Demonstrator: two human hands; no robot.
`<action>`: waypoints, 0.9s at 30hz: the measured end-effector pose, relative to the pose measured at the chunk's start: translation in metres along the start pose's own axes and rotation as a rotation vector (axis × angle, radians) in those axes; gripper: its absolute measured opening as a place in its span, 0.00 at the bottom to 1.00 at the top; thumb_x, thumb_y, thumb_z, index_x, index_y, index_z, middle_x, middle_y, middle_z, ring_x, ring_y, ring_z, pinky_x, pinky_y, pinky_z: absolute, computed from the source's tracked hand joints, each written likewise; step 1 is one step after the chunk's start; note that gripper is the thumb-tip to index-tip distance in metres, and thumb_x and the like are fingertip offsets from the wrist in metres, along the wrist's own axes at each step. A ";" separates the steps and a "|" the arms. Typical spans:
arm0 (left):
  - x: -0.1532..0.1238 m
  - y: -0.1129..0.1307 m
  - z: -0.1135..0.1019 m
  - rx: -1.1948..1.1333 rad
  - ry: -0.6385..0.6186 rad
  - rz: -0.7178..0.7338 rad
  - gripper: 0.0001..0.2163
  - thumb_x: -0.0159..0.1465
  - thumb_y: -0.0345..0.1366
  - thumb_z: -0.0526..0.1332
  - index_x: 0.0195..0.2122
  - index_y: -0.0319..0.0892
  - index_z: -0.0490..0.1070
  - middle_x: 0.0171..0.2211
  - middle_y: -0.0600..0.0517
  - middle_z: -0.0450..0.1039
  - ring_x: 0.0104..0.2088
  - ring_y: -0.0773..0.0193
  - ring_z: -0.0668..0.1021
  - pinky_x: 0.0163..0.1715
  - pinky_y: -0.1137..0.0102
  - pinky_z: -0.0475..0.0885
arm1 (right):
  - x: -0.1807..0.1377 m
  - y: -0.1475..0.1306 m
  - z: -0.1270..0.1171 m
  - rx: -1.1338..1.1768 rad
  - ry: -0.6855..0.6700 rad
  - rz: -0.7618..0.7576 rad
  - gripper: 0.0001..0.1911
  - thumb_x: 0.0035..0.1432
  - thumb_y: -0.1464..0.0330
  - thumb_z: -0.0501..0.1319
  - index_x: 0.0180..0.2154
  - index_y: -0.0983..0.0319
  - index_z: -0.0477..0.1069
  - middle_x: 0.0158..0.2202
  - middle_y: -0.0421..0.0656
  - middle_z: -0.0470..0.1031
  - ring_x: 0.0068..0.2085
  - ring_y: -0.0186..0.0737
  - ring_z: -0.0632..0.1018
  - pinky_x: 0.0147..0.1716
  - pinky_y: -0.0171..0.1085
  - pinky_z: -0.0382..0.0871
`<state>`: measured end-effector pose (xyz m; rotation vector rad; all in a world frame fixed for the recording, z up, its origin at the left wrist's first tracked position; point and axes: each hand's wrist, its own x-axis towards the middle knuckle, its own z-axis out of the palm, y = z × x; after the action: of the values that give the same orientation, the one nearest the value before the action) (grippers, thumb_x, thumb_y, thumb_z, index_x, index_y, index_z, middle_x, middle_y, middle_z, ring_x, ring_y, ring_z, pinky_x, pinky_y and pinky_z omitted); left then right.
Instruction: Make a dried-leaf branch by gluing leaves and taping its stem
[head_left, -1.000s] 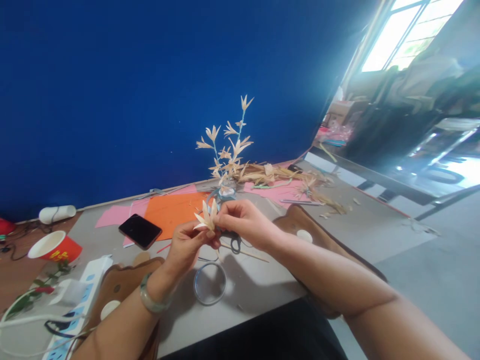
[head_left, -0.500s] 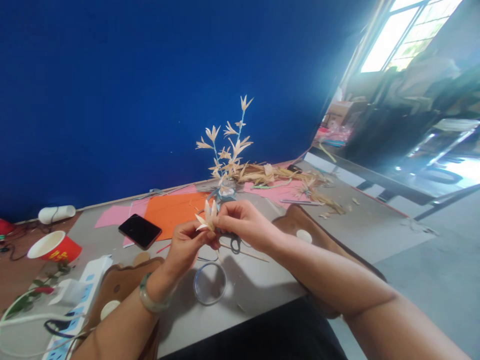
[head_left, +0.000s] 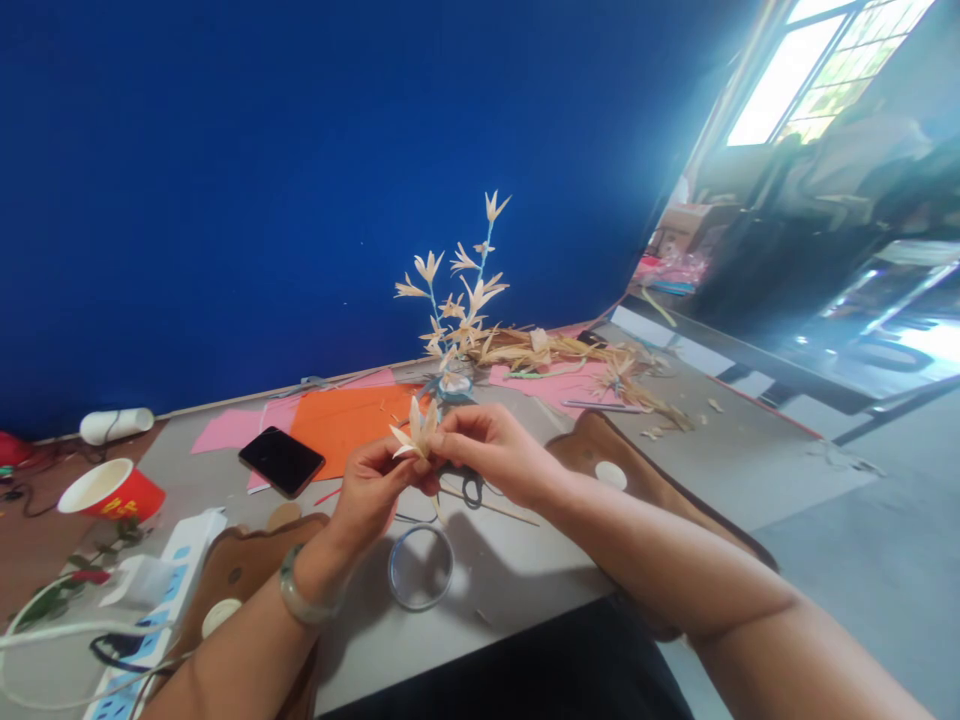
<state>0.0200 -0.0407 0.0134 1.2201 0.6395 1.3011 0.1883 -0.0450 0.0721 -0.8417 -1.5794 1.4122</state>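
Head view: left hand [head_left: 367, 490] and right hand [head_left: 487, 450] both pinching straw flower [head_left: 415, 435].

Both bare forearms come in from the lower edge and converge toward the middle. The left hand [head_left: 371, 492] is raised, wrist bent back, palm turned toward the right, with thumb and fingertips [head_left: 411, 470] pinched closed. The right hand [head_left: 495, 452] sits just beyond it, knuckles up, forefinger and thumb nipped together at the tips. The two pinches meet, touching. The right forearm [head_left: 675, 560] lies long and diagonal, and the left forearm [head_left: 247, 640] rises more steeply.
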 end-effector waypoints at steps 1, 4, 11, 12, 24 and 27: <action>0.000 0.001 0.000 0.001 0.002 -0.001 0.09 0.53 0.40 0.71 0.24 0.40 0.76 0.19 0.51 0.75 0.21 0.65 0.76 0.24 0.70 0.72 | 0.000 0.000 0.000 -0.008 0.006 -0.005 0.16 0.57 0.59 0.63 0.25 0.65 0.73 0.25 0.43 0.77 0.28 0.34 0.76 0.28 0.33 0.67; 0.000 0.004 0.002 0.011 0.011 -0.001 0.10 0.52 0.40 0.71 0.22 0.40 0.76 0.18 0.52 0.74 0.20 0.66 0.75 0.23 0.70 0.71 | 0.001 0.000 -0.001 -0.035 0.012 -0.011 0.17 0.56 0.58 0.64 0.26 0.66 0.74 0.25 0.43 0.77 0.27 0.33 0.75 0.27 0.32 0.65; 0.000 0.010 0.006 0.018 0.027 -0.004 0.10 0.51 0.38 0.72 0.21 0.39 0.74 0.18 0.52 0.74 0.20 0.66 0.76 0.23 0.70 0.72 | 0.000 -0.002 0.000 -0.079 0.036 -0.023 0.20 0.56 0.55 0.63 0.26 0.66 0.74 0.24 0.43 0.76 0.27 0.32 0.73 0.27 0.32 0.64; 0.000 0.010 0.007 0.014 0.026 -0.008 0.10 0.51 0.38 0.72 0.21 0.39 0.74 0.19 0.52 0.74 0.20 0.66 0.76 0.23 0.70 0.71 | 0.000 -0.002 0.000 -0.079 0.037 -0.025 0.21 0.56 0.54 0.62 0.26 0.66 0.75 0.25 0.43 0.76 0.28 0.32 0.73 0.28 0.32 0.64; 0.014 0.019 -0.016 -0.260 0.045 -0.160 0.10 0.49 0.38 0.72 0.25 0.39 0.73 0.22 0.55 0.75 0.15 0.74 0.71 0.15 0.79 0.67 | 0.009 0.026 -0.015 -0.327 0.177 0.000 0.15 0.58 0.59 0.60 0.32 0.65 0.74 0.26 0.40 0.73 0.27 0.30 0.70 0.29 0.32 0.64; 0.015 0.024 -0.020 -0.318 -0.012 -0.224 0.10 0.48 0.36 0.72 0.25 0.39 0.73 0.22 0.56 0.73 0.14 0.76 0.70 0.12 0.81 0.64 | 0.009 0.043 -0.021 -0.608 -0.056 0.052 0.08 0.55 0.68 0.61 0.33 0.66 0.76 0.28 0.42 0.76 0.28 0.32 0.72 0.30 0.32 0.64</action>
<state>-0.0033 -0.0243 0.0338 0.8703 0.5212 1.1543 0.2012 -0.0216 0.0313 -1.2026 -2.0832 0.9949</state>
